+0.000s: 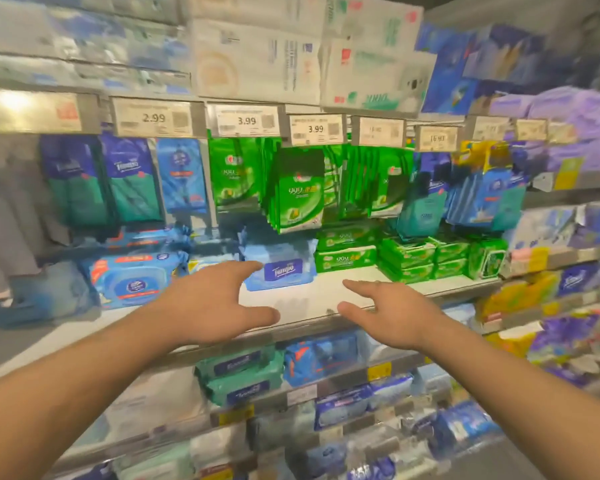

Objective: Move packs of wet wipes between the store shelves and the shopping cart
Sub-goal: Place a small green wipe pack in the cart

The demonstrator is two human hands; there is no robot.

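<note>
1. Store shelving point(312, 317) fills the frame, its white boards running from lower left to right of centre.
2. A price-tag rail point(194, 119) crosses the upper part of the frame; legible tags read 2.99, 3.99 and 3.99.
3. Cardboard cartons point(257, 60) sit on the top shelf at upper centre.
4. A bright glare of light point(14, 102) falls on the rail at upper left.
5. Yellow labels point(378, 371) mark the lower shelf edges.
</note>
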